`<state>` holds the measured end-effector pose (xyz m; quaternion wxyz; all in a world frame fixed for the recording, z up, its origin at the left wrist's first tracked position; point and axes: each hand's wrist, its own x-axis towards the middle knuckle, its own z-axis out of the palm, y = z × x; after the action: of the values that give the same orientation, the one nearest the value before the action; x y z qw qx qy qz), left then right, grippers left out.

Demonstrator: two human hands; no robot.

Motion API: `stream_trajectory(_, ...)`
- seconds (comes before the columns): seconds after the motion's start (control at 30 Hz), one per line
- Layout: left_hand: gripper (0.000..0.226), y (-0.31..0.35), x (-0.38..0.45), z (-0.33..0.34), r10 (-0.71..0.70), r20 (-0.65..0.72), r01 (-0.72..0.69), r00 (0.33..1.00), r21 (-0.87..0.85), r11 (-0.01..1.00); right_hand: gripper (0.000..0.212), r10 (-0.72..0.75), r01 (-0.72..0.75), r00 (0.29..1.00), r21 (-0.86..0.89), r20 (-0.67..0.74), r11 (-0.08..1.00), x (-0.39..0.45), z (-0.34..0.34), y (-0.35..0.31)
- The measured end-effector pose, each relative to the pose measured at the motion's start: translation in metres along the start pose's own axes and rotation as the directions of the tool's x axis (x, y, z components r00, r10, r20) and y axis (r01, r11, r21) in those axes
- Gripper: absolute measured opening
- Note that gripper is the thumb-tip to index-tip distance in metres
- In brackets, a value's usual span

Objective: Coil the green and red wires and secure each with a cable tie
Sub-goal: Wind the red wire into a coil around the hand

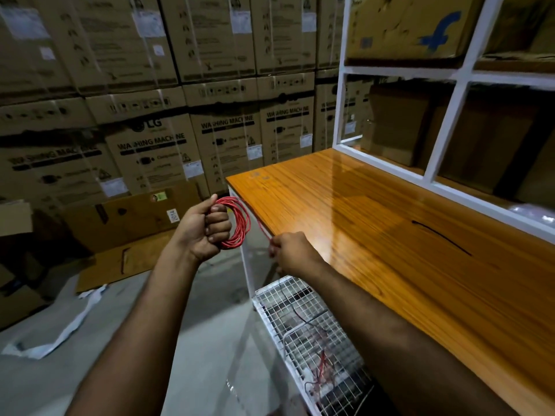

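**Red wire coiled in one fist, its loose end pinched in the other hand**

The person's left hand [207, 226] is closed in a fist around a coil of red wire [240, 223], held up in the air off the near corner of the table [390, 235]. The loops hang round the fingers and stand out to the right of the fist. One strand leaves the coil and runs down and to the right to the right hand [289, 253], whose fingers are pressed together on the strand just beside the table's front edge. The two hands are near each other but do not touch.

The tabletop is glossy orange wood grain on a white frame, with a long dark mark [441, 237] lying across it well to the right of the hands. Behind the table rises a white shelf frame [450, 115] with brown boxes in its compartments. Below the right forearm, against the table's side, sits a white wire basket [315, 340] with thin red and dark wires tangled inside; what else lies in it is too dim to tell. The green wire cannot be made out.

On the grey floor to the left lie flattened cardboard [120, 259] and a crumpled white plastic bag [66, 325]. A wall of stacked washing machine boxes [156, 151] fills the background.
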<state>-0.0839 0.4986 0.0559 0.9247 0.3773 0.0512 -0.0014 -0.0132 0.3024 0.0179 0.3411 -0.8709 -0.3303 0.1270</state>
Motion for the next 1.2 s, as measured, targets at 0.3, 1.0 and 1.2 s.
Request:
stream_trajectory(0.3,0.043,0.019,-0.006,-0.004,0.243,-0.074,-0.254,0.967,-0.297,0.92,0.017,-0.03,0.02,0.999,0.267,0.032,0.963,-0.023,0.002,0.045)
stream_trajectory(1.0,0.041,-0.007,0.008,0.014,0.179,-0.172,-0.208,0.969,-0.167,0.964,0.033,-0.023,0.205,0.96,-0.641,0.28,0.739,-0.039,-0.026,-0.042)
stream_trajectory(1.2,0.03,-0.015,0.012,0.018,0.162,-0.162,-0.172,0.973,-0.047,0.984,0.014,-0.549,0.555,0.804,-0.62,0.228,0.555,-0.025,-0.037,-0.057)
